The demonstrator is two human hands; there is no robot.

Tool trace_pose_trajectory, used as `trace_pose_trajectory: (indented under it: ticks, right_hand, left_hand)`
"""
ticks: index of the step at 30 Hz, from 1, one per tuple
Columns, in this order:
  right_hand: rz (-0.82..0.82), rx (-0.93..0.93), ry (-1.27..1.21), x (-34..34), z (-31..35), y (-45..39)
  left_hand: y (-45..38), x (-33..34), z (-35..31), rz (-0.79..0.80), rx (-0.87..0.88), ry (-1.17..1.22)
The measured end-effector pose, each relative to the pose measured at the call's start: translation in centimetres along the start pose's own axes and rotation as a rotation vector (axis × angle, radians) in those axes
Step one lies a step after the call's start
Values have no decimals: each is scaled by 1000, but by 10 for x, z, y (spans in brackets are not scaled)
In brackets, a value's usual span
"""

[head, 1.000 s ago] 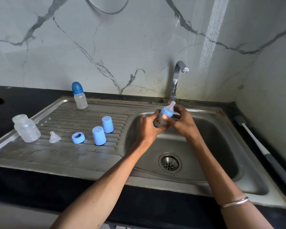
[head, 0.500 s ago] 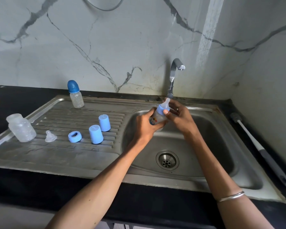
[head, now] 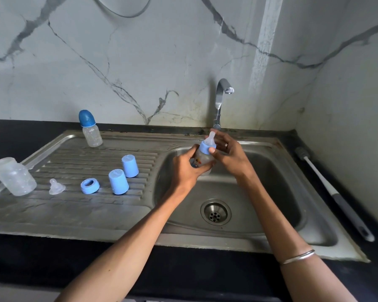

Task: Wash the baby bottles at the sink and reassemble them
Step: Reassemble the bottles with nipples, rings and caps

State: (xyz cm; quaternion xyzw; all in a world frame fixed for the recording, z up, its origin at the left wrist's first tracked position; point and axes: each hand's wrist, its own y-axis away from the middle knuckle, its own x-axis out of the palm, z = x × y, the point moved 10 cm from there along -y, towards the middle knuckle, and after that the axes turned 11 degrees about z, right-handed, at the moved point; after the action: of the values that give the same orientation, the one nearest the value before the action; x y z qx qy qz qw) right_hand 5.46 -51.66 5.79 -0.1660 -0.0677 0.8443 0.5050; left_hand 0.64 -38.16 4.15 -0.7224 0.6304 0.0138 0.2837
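Note:
Over the sink basin (head: 271, 192) my left hand (head: 187, 168) grips the body of a small clear baby bottle (head: 202, 160) with a printed picture. My right hand (head: 227, 153) pinches its light blue collar ring (head: 206, 147), with the clear teat sticking up. On the drainboard (head: 63, 210) lie an open clear bottle (head: 14, 176) on its side, a loose clear teat (head: 56, 187), a blue ring (head: 90, 186) and two light blue caps (head: 118, 182) (head: 130, 166). A capped bottle with a dark blue cap (head: 90, 131) stands at the back.
The tap (head: 220, 101) rises behind the basin, with no water visible. The drain (head: 215, 212) sits in the basin floor. A white and grey bottle brush (head: 334, 192) lies on the black counter to the right. Marble walls close the back and right.
Both hands and the bottle stay over the basin. The bottle has turned more upright, with its teat pointing up, and my right hand has shifted its hold on the blue ring.

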Motion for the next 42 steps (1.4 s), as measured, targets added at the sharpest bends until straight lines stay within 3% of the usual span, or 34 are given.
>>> trace_pose_trajectory:
  ticks: [6, 8, 12, 18, 25, 31, 39, 42]
  right_hand:
    - [-182, 37, 166, -9, -5, 4]
    - [-125, 35, 207, -4, -6, 2]
    - [9, 18, 29, -1, -3, -1]
    - [-129, 47, 149, -9, -5, 4]
    - [16, 34, -21, -1, -6, 0]
    - [-142, 39, 99, -7, -3, 5]
    - [107, 21, -38, -1, 0, 1]
    - [45, 23, 2, -5, 1, 2]
  left_hand:
    - [2, 2, 0, 14, -9, -25]
    - [2, 0, -1, -1, -15, -14]
    - [2, 1, 2, -2, -14, 54]
    - [4, -1, -7, -40, 23, -64]
    - [4, 1, -5, -15, 10, -2]
    - [9, 5, -10, 60, 3, -61]
    - [4, 17, -1, 81, -19, 155]
    - [4, 18, -7, 118, -8, 119]
